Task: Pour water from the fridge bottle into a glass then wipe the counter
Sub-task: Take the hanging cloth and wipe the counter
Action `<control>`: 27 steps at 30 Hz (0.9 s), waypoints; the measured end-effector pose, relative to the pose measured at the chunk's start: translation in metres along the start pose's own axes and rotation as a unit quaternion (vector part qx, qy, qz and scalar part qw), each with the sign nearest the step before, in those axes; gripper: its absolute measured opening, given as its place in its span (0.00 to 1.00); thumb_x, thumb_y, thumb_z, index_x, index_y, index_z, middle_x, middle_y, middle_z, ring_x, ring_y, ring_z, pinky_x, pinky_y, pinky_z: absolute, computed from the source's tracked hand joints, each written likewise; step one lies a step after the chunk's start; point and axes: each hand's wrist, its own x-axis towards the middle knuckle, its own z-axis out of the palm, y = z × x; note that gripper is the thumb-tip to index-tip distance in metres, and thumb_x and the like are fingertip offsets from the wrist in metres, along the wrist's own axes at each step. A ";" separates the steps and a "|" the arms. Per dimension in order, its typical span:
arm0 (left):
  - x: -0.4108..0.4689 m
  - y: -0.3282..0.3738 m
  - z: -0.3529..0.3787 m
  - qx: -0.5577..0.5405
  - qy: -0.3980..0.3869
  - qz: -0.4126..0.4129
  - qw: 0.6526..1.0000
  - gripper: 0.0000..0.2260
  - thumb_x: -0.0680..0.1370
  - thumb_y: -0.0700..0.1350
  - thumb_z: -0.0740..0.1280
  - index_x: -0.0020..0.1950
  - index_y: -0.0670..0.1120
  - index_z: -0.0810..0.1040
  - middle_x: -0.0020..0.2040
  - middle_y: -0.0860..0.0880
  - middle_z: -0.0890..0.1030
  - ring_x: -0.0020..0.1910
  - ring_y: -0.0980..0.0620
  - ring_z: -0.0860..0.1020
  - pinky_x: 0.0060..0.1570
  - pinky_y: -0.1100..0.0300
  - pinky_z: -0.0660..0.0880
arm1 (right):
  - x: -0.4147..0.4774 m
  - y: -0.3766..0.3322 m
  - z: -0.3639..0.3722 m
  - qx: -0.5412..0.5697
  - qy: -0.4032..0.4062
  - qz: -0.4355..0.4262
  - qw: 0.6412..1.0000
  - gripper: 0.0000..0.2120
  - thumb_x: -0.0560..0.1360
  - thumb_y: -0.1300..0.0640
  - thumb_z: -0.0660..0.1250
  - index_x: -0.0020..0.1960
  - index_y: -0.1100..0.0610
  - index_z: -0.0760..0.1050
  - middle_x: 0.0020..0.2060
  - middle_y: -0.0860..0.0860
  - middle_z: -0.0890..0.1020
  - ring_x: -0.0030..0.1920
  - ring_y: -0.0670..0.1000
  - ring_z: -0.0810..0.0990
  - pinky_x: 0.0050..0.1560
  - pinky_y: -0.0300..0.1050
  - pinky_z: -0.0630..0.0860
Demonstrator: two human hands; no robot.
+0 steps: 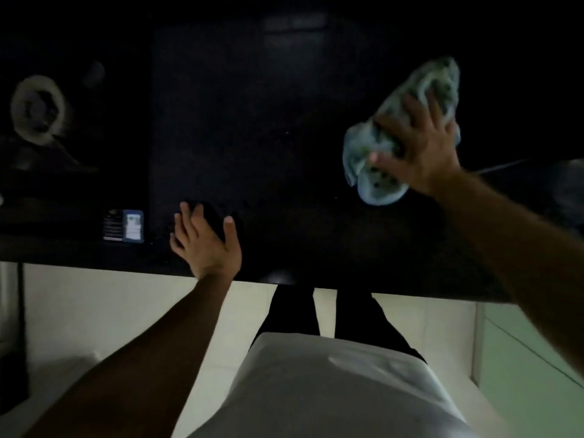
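Observation:
A crumpled pale blue-green cloth point(366, 147) lies on the dark counter point(268, 137) at the right. My right hand point(417, 147) presses down on it with fingers spread over the fabric. Near the counter's front edge, my left hand point(203, 241) rests flat on the dark surface, fingers apart and holding nothing. No bottle or glass can be made out in the dim light.
A small blue-and-white box point(124, 226) sits by the front edge, left of my left hand. A pale round object point(38, 109) stands at the far left. Something dim and round point(568, 191) sits at the right edge. Light floor tiles point(110, 311) lie below the counter.

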 end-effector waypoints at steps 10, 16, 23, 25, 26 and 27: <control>0.001 0.001 -0.001 0.007 0.003 0.012 1.000 0.32 0.80 0.65 0.48 0.75 0.44 0.63 0.80 0.41 0.59 0.79 0.39 0.56 0.75 0.36 0.50 | 0.105 -0.170 0.036 -0.048 -0.133 -0.272 0.952 0.28 0.78 0.35 0.58 0.64 0.55 0.76 0.75 0.54 0.68 0.79 0.58 0.56 0.75 0.65 0.51; 0.000 -0.001 -0.001 0.009 0.002 0.007 1.000 0.30 0.78 0.59 0.53 0.75 0.44 0.64 0.81 0.42 0.59 0.79 0.40 0.56 0.75 0.37 0.51 | -0.015 -0.208 0.085 -0.050 -0.201 -0.440 0.874 0.41 0.75 0.33 0.60 0.78 0.59 0.61 0.77 0.58 0.65 0.79 0.61 0.58 0.76 0.61 0.42; 0.003 0.001 -0.006 0.025 -0.031 -0.021 0.999 0.30 0.77 0.58 0.51 0.77 0.45 0.63 0.82 0.44 0.56 0.81 0.42 0.54 0.77 0.38 0.50 | -0.062 -0.229 0.107 -0.080 -0.172 -0.356 0.915 0.47 0.75 0.29 0.55 0.80 0.62 0.54 0.79 0.60 0.58 0.79 0.60 0.57 0.78 0.62 0.45; 0.003 0.000 -0.005 0.016 -0.025 -0.019 0.999 0.29 0.78 0.57 0.53 0.76 0.45 0.64 0.81 0.44 0.58 0.80 0.42 0.55 0.76 0.38 0.51 | -0.051 -0.235 0.101 -0.097 -0.174 -0.362 0.911 0.48 0.73 0.27 0.56 0.80 0.60 0.55 0.79 0.58 0.59 0.79 0.59 0.56 0.77 0.64 0.46; 0.002 0.000 -0.005 0.009 -0.021 -0.016 1.000 0.29 0.78 0.56 0.54 0.76 0.45 0.64 0.81 0.44 0.59 0.80 0.42 0.56 0.76 0.38 0.51 | -0.042 -0.240 0.097 -0.098 -0.179 -0.370 0.906 0.49 0.71 0.26 0.57 0.80 0.58 0.55 0.79 0.56 0.59 0.79 0.59 0.56 0.77 0.65 0.46; 0.002 0.000 -0.005 0.001 -0.017 -0.013 1.000 0.28 0.78 0.57 0.54 0.76 0.45 0.64 0.81 0.43 0.59 0.80 0.42 0.56 0.76 0.38 0.50 | -0.028 -0.241 0.095 -0.101 -0.179 -0.368 0.907 0.50 0.70 0.25 0.59 0.80 0.56 0.55 0.80 0.55 0.59 0.79 0.59 0.54 0.76 0.65 0.45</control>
